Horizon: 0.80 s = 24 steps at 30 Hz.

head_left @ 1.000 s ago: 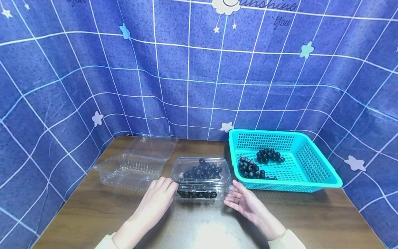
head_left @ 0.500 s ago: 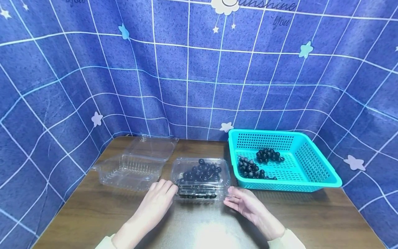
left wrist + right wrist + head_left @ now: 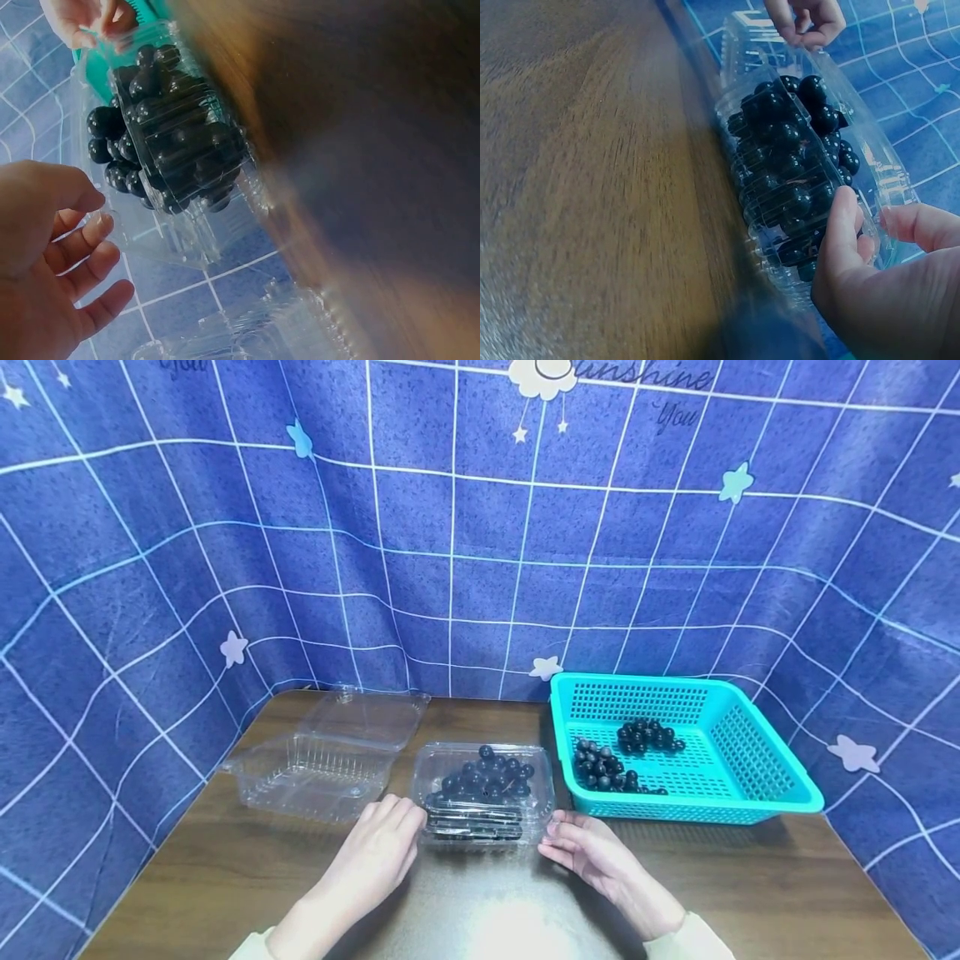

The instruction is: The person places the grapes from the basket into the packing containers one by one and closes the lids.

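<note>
A clear plastic clamshell container (image 3: 545, 789) of dark grapes (image 3: 486, 779) sits mid-table. Its hinged lid (image 3: 435, 762) lies over the fruit, front edge low near the base's rim. At the front left corner, my left hand (image 3: 381, 842) pinches the lid edge between thumb and index finger; the other fingers (image 3: 90, 270) curl loosely in the left wrist view. My right hand (image 3: 600, 858) holds the front right corner. In the right wrist view its thumb (image 3: 841, 232) lies along the container's side, with the index finger at the lid. Whether the lid is latched cannot be seen.
A second clear clamshell (image 3: 315, 777) stands open on the left, its lid (image 3: 367, 717) tipped back. To the right is a turquoise perforated basket (image 3: 780, 777) with two bunches of grapes (image 3: 647, 736). A blue patterned cloth (image 3: 480, 568) hangs behind the wooden table (image 3: 480, 910).
The lid's front edge has come down toward the base with both hands at its corners. My right index finger has lowered with it.
</note>
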{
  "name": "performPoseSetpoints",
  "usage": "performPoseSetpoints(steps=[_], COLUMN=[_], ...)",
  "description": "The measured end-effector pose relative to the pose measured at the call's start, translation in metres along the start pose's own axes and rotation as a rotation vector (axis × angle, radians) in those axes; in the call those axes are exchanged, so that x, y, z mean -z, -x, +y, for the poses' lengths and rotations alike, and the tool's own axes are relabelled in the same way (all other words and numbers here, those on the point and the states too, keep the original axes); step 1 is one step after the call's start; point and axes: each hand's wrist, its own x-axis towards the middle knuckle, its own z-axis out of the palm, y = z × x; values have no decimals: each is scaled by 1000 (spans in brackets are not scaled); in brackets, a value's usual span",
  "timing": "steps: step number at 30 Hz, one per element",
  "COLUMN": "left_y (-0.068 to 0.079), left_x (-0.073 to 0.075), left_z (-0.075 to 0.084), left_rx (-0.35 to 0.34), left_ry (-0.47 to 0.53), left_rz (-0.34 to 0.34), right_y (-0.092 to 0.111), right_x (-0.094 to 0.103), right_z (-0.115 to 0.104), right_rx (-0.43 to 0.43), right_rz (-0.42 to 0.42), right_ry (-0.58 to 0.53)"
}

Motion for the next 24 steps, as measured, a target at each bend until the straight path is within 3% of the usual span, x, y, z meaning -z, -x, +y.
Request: performPoseSetpoints(steps=[12, 15, 24], left_y=[-1, -2, -5], left_x=[3, 4, 4], left_z=[3, 4, 11], left_rx=[35, 107, 411], left_ry=[60, 96, 240], left_rz=[46, 39, -8], right_y=[-1, -1, 0], right_x=[-2, -2, -1], right_z=[1, 1, 2], right_rx=[-3, -4, 4], right_rz=[42, 41, 32], right_ry=[32, 36, 37])
